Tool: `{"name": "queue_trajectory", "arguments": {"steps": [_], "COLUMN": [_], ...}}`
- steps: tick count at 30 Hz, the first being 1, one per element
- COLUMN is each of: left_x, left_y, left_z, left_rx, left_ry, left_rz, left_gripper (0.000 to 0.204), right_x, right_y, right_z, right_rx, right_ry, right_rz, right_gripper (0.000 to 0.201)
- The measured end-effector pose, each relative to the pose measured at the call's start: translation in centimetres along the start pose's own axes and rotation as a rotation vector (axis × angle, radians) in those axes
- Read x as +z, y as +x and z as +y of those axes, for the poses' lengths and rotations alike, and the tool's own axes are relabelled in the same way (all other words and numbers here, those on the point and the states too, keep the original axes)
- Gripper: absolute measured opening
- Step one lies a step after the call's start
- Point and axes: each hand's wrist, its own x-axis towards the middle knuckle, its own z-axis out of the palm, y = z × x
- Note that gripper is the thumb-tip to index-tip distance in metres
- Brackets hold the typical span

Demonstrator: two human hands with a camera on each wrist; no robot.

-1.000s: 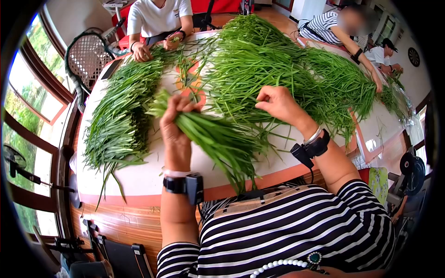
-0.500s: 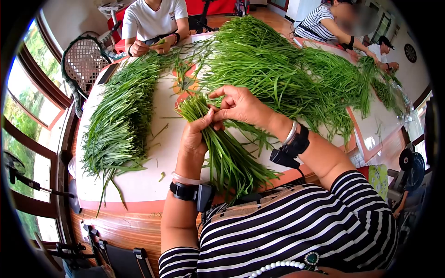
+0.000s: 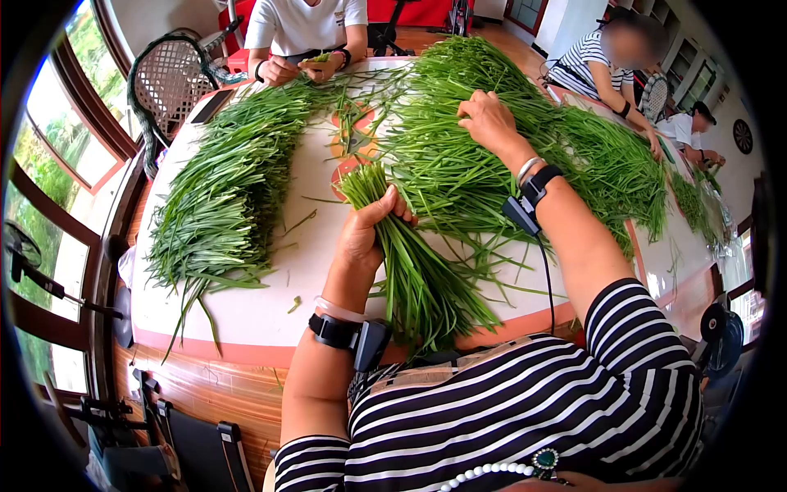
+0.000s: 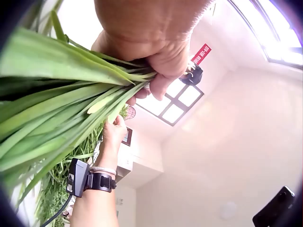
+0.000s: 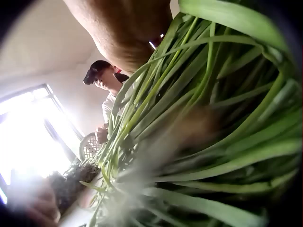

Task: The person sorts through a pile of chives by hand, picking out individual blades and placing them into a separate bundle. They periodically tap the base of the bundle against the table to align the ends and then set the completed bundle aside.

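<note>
My left hand (image 3: 365, 230) grips a bundle of long green leaves (image 3: 410, 271) near its pale cut ends, the leaves hanging toward the table's front edge. In the left wrist view, fingers and thumb of that hand (image 4: 156, 52) wrap the bundle (image 4: 52, 109). Over the large leaf pile (image 3: 467, 90) is my right hand (image 3: 492, 123), its fingers bent; whether they pinch a leaf cannot be told. The left wrist view shows it (image 4: 112, 135) beyond the bundle. Loose leaves (image 5: 213, 118) fill much of the right wrist view, below the hand (image 5: 128, 33).
A long row of leaves (image 3: 225, 180) lies along the left of the white table (image 3: 287, 320). Scraps lie between row and pile. A person in white (image 3: 303, 33) sits across, handling greens; two other people are at the right. A dark flat object (image 3: 213, 107) rests at the far left.
The bundle swung more upright and came together with both hands at its cut ends. Since then my right hand has moved away, up and right over the pile; the left still holds the bundle.
</note>
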Motion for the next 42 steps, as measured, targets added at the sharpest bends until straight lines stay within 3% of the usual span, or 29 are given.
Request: {"name": "queue_trajectory", "arguments": {"steps": [4,7,8,9,13,14,19,26,28,30,31,32,35,38,39,42], "left_x": [-0.4,-0.9,-1.0,-1.0,0.8,0.6,0.4,0.7,0.5,-0.6,-0.2,0.5,1.1,0.9,0.4,-0.5], "left_y": [0.0,0.3,0.3,0.3,-0.3,-0.3,-0.2,-0.2,-0.1,0.0,0.0,-0.5,-0.5,-0.6,-0.4,-0.1], "left_z": [0.0,-0.2,-0.3,-0.3,-0.1,-0.2,-0.4,-0.1,-0.5,-0.4,0.0,0.1,-0.4,-0.5,-0.5,-0.3], "left_rx": [-0.004,-0.006,0.003,0.011,0.07,0.084,0.114,0.082,0.089,0.082,0.066,0.051,0.075,0.021,0.052,0.057], "left_ry": [0.03,0.041,0.032,0.024,-0.016,-0.028,-0.154,-0.05,-0.09,-0.117,-0.134,-0.026,0.039,0.04,0.05,0.129], "left_rz": [-0.013,-0.007,-0.013,-0.019,0.062,0.057,0.058,0.076,0.06,-0.1,-0.188,-0.081,-0.061,-0.009,-0.091,-0.149], "left_gripper": [0.018,0.018,0.018,0.018,0.026,0.037,0.037,0.02,0.023,0.023,0.023,0.025,0.031,0.032,0.028,0.026], "right_x": [0.1,-2.7,-3.0,-4.8,-8.5,-8.4,-6.5,-5.2,-5.4,-5.4,-5.7,-6.0,-5.9,-5.1,-5.5,-5.0], "right_y": [0.7,0.5,0.9,0.3,-3.1,-4.3,-10.1,-12.0,-11.0,-10.3,-10.5,-10.7,-11.1,-11.3,-11.3,-11.6], "right_z": [1.5,1.6,1.7,0.6,-4.1,-5.6,-11.0,-9.5,-8.0,-7.0,-7.4,-8.2,-10.9,-13.1,-13.4,-12.7], "right_rx": [-0.062,0.018,-0.105,-0.067,-0.056,-0.133,-0.193,-0.002,0.02,0.129,0.095,0.07,-0.052,-0.002,0.06,-0.008], "right_ry": [0.174,0.624,0.764,0.808,0.794,0.775,0.806,1.061,1.195,1.328,1.272,1.211,1.014,1.348,1.475,1.431], "right_rz": [0.211,0.293,0.399,0.397,0.254,0.223,0.06,-0.085,0.041,0.17,0.118,0.07,-0.041,-0.081,-0.132,-0.228], "right_gripper": [0.01,0.012,0.011,0.01,0.008,0.009,0.007,0.009,0.008,0.008,0.008,0.01,0.023,0.038,0.041,0.038]}}
